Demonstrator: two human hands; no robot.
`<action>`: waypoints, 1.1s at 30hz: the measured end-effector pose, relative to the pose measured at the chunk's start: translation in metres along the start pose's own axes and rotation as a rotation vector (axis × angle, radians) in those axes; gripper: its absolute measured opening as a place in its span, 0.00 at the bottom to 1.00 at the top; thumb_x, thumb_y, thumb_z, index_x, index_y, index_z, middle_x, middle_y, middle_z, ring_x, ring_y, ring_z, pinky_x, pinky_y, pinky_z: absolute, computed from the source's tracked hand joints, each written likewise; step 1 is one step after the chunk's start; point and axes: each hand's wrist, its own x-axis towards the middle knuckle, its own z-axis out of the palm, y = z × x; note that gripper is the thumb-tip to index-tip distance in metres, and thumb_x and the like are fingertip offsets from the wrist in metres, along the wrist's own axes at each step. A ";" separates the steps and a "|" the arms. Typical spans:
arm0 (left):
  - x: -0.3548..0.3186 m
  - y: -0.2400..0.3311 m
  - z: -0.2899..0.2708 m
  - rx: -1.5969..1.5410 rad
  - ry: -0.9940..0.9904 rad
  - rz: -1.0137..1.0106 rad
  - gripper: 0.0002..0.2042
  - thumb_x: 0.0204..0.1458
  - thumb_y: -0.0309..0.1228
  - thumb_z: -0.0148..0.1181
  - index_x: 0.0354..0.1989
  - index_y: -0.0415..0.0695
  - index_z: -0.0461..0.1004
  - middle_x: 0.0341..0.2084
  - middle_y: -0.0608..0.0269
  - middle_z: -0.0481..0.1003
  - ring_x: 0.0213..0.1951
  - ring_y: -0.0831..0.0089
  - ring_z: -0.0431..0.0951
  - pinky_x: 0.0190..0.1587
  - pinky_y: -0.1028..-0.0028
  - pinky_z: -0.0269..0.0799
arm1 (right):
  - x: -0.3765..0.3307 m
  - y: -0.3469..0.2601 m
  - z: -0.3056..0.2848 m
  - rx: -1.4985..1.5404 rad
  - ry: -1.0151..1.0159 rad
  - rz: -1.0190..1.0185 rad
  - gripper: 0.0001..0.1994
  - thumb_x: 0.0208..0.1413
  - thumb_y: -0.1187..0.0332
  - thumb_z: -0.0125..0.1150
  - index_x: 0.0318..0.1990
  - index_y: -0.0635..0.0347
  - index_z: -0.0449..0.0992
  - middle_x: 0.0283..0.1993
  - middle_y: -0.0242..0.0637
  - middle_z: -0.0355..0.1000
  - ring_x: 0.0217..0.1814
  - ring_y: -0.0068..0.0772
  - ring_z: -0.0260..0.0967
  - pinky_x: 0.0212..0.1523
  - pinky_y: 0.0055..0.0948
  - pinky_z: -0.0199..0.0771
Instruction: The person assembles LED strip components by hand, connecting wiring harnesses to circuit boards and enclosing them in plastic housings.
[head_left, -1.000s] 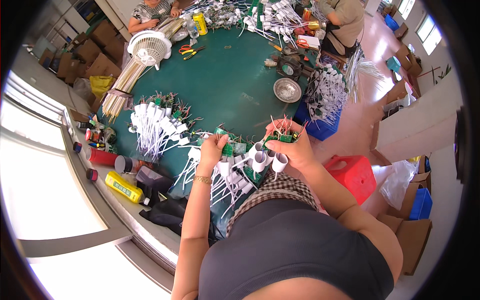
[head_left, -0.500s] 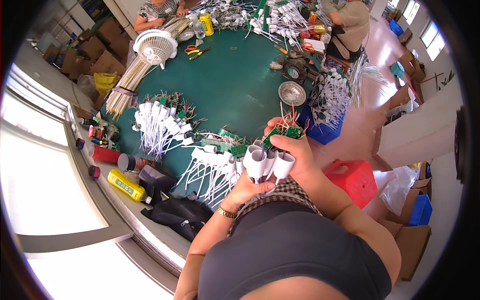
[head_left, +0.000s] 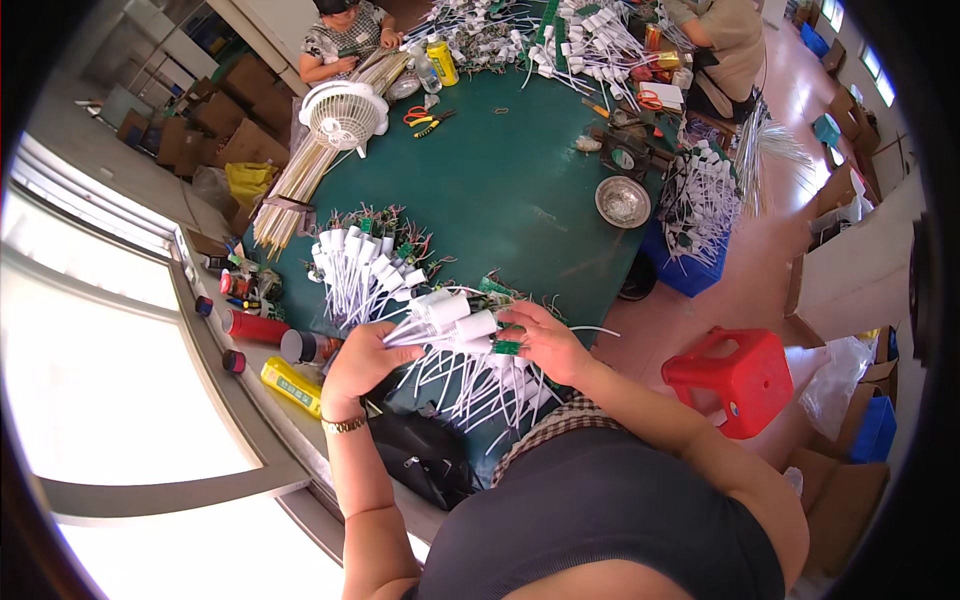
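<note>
My left hand (head_left: 362,365) is closed around the white wires of a bundle of white plastic tubes (head_left: 462,322). The bundle lies sideways above the near edge of the green table. At its right end my right hand (head_left: 550,342) curls its fingers around small green circuit boards (head_left: 507,347); its fingertips are partly hidden. Right below the bundle is a heap of similar white wired tubes (head_left: 490,385). Another pile of such tubes (head_left: 355,262), with boards and coloured leads, lies beyond my left hand.
On the table (head_left: 480,190) are a white basket-like fan cover (head_left: 345,115) on long sticks, pliers (head_left: 433,124), orange-handled scissors (head_left: 415,115) and a metal dish (head_left: 622,202). A blue crate (head_left: 690,262) and red stool (head_left: 730,380) stand at right. Two people sit at the far side.
Both hands turned the bundle from upright to sideways, its boards now toward the right. My left hand moved left, onto the wires. The whole view shifted slightly.
</note>
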 end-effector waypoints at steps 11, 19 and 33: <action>0.150 -0.128 -0.120 0.475 0.941 0.382 0.21 0.59 0.45 0.48 0.27 0.36 0.73 0.17 0.55 0.67 0.21 0.60 0.69 0.26 0.63 0.65 | -0.041 -0.004 -0.065 -0.575 0.681 0.186 0.10 0.53 0.70 0.58 0.43 0.62 0.71 0.34 0.32 0.73 0.35 0.21 0.70 0.37 0.21 0.67; 0.178 -0.242 -0.080 0.735 0.921 0.058 0.15 0.55 0.40 0.55 0.49 0.51 0.74 0.39 0.58 0.68 0.33 0.56 0.75 0.34 0.61 0.73 | -0.050 0.020 -0.049 -1.133 0.348 0.174 0.07 0.53 0.74 0.57 0.40 0.65 0.73 0.32 0.31 0.72 0.33 0.18 0.68 0.36 0.21 0.69; 0.174 -0.258 -0.075 0.626 0.761 -0.050 0.17 0.49 0.31 0.58 0.48 0.46 0.71 0.49 0.49 0.65 0.44 0.50 0.73 0.45 0.59 0.71 | -0.039 0.019 -0.050 -1.481 0.190 -0.106 0.09 0.49 0.75 0.59 0.39 0.62 0.74 0.34 0.40 0.72 0.34 0.30 0.72 0.34 0.26 0.72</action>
